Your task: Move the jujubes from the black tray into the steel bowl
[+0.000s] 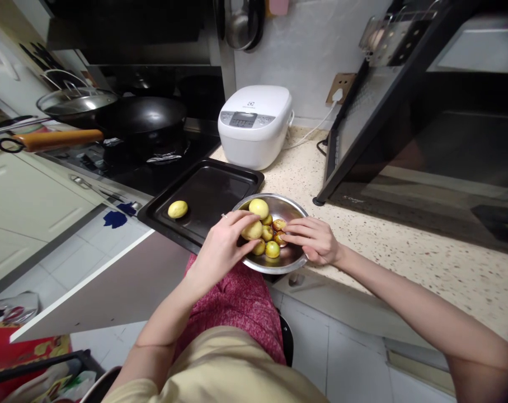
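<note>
A steel bowl (294,260) at the counter's front edge holds two larger yellow fruits, lemon-like, and several small yellow-green and brownish fruits (272,249). My left hand (220,240) reaches over the bowl's left rim, its fingers closed around one larger yellow fruit (252,230). The other larger yellow fruit (259,208) lies just behind it. My right hand (315,239) rests over the right rim, fingers stretched into the bowl with the tips at a brownish small fruit (279,239). One yellow lemon-like fruit (177,209) sits alone on the black baking tray (212,187).
A white rice cooker (254,129) stands behind the bowl, plugged into the wall socket (341,88). A large black oven (426,151) fills the right side. On the stove at left are a wok (153,117) with a wooden handle and a lidded pan (75,103). A cabinet door (107,280) hangs open below.
</note>
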`<state>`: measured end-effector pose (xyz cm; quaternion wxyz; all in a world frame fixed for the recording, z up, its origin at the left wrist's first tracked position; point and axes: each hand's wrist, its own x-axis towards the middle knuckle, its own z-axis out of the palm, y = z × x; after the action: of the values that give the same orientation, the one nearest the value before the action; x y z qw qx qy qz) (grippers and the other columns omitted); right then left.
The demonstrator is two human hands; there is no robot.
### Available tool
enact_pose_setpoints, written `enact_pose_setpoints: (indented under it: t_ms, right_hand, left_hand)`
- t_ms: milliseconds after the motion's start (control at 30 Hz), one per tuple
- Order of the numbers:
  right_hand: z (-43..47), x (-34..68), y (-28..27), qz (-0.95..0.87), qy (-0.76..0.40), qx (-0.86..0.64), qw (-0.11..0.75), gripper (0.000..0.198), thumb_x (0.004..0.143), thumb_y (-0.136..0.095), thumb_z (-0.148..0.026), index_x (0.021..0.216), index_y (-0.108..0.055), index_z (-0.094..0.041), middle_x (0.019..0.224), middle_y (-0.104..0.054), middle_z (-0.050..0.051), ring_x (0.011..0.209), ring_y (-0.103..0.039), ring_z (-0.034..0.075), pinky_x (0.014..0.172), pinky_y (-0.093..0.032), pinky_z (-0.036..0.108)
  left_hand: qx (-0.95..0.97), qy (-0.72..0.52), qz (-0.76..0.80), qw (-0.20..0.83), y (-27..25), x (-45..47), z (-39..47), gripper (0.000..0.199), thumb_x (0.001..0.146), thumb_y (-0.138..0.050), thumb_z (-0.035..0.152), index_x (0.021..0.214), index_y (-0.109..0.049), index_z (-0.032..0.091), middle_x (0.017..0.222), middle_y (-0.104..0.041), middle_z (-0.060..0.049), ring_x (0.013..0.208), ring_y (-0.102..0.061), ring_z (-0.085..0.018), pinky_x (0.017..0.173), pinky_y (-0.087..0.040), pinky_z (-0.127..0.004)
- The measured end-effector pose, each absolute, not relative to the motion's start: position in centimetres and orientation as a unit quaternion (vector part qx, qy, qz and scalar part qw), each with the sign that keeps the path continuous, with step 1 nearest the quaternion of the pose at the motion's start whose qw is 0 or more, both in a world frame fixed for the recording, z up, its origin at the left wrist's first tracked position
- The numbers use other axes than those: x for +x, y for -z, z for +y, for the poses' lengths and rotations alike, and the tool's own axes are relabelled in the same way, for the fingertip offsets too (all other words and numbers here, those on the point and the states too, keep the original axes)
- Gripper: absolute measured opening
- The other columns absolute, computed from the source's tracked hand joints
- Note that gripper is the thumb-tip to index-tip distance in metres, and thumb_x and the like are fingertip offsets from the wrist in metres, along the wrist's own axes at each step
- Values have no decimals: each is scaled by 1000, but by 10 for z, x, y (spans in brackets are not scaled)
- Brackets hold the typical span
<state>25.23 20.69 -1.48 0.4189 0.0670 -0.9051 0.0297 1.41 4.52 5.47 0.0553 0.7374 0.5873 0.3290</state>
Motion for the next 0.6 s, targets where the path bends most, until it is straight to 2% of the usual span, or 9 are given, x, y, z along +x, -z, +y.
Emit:
enact_pose_setpoints:
  t_ms: [200,333,600]
  right_hand:
    - [206,252,13,-905,-26,72,419,46,103,-35,-29,114,-77,-12,105,-80,14,102,-74,26,80,-64,43]
    - [207,252,13,-906,-28,74,416,46,103,-36,-28,117,-76,-13,106,-80,14,104,-74,26,81,-64,43]
    - [207,253,13,-906,-30,73,416,46,103,-35,-28,118,-76,-14,106,-80,14,105,-74,26,82,-63,43]
  left_hand:
    - [742,-268,612,45,-50,24,54,47,88,-81,24,131,-62,20,132,-67,-10,117,-68,-28,98,-59,-42]
    - [732,-255,631,30,-51,25,53,47,88,-80,29,131,-62,22,132,-68,-9,116,-69,-28,96,-59,-41]
    - [727,-283,625,22,-52,17,47,46,93,-75,38,134,-61,23,136,-66,-8,118,-68,-27,99,-58,-41]
